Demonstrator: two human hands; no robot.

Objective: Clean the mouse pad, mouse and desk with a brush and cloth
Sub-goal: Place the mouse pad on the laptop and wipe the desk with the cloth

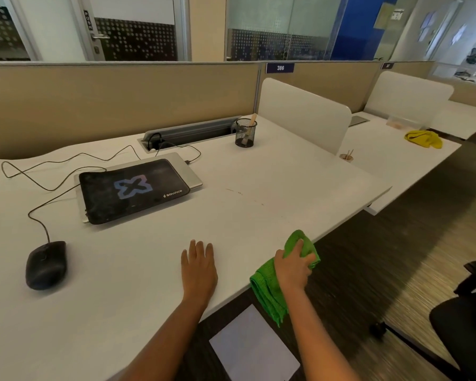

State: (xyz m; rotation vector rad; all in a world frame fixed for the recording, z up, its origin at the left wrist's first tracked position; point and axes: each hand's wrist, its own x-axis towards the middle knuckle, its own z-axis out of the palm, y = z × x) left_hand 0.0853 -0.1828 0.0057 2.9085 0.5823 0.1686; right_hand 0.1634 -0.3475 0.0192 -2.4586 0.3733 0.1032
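Two hands work at the near edge of the desk (259,215). The left hand (199,266) lies flat on the surface, fingers straight. The right hand (293,270) grips the green cloth (267,287) at the desk edge, with part of it hanging below. The mouse pad (132,189) lies on a closed laptop (188,173). The mouse (46,265) sits near left. The brush (252,122) stands in a mesh cup (245,136) at the rear.
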